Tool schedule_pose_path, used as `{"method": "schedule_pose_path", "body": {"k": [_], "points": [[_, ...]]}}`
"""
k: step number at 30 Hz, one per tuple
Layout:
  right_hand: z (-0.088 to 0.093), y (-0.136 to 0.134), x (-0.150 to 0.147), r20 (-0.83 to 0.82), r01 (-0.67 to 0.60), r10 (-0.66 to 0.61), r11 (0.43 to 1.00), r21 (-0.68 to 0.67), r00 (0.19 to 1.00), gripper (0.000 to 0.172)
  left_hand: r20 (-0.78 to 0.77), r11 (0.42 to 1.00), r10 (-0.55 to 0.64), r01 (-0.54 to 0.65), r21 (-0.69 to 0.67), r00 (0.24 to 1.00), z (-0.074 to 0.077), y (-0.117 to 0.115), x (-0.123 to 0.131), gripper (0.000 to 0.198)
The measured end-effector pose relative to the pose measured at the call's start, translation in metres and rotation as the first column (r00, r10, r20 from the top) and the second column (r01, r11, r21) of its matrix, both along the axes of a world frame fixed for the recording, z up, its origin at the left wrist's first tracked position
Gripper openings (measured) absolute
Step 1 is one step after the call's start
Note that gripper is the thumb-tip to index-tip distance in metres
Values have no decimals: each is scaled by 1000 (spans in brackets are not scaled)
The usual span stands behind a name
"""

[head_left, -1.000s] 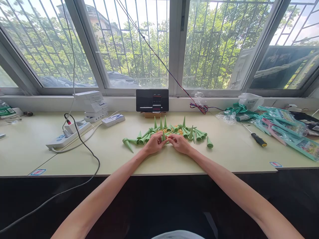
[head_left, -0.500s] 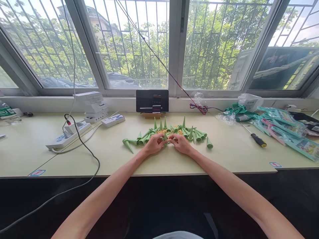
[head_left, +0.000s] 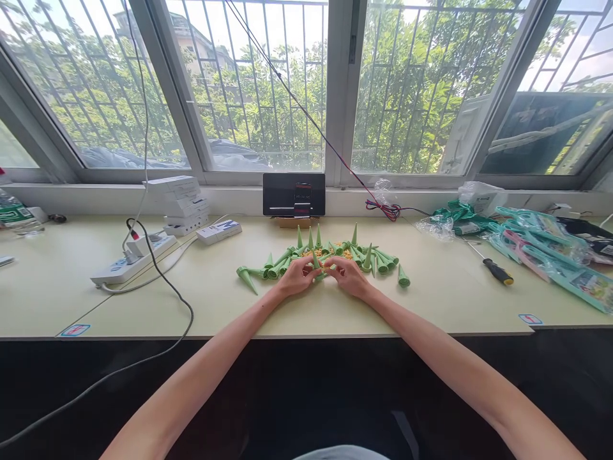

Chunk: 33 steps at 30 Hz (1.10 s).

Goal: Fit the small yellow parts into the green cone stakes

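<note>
Green plastic is filling the middle of the head view: I am watching a green cone (head_left: pixel 315 260) standing nearly upright, tip up, between the two hands at the near edge of a pile of cones (head_left: pixel 371 257). The left hand (head_left: pixel 295 277) is closing its fingers around the cone's side, and the right hand (head_left: pixel 348 277) is curling in, its fingertips pinching the cone's lower end. Both hands are resting on the pale table (head_left: pixel 57 281). Small yellow pieces (head_left: pixel 335 245) are lying among the pile. A dark screen (head_left: pixel 294 194) is leaning just behind it, a screwdriver (head_left: pixel 497 270) is lying well to the right, and a power strip (head_left: pixel 134 259) well to the left.
</note>
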State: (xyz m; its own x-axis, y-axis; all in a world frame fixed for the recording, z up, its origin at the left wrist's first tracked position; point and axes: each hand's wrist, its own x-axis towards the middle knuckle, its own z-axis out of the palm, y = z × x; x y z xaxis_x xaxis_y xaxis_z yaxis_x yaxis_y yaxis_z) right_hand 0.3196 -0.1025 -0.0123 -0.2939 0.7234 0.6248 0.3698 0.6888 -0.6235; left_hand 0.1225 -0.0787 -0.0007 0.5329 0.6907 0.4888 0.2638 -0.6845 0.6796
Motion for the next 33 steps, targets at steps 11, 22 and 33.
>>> {"method": "schedule_pose_path", "body": {"k": [11,22,33], "points": [[-5,4,1,20,-10,10,1000,14,1000,21,5,999,-2,2,-51,1000,1,-1,0,24],[2,-2,-1,54,26,-22,996,-81,998,16,-46,996,72,-70,53,996,2,-2,0,20],[2,-2,-1,82,21,-12,994,-105,997,13,-89,989,80,-68,133,993,5,-5,-1,18]]}}
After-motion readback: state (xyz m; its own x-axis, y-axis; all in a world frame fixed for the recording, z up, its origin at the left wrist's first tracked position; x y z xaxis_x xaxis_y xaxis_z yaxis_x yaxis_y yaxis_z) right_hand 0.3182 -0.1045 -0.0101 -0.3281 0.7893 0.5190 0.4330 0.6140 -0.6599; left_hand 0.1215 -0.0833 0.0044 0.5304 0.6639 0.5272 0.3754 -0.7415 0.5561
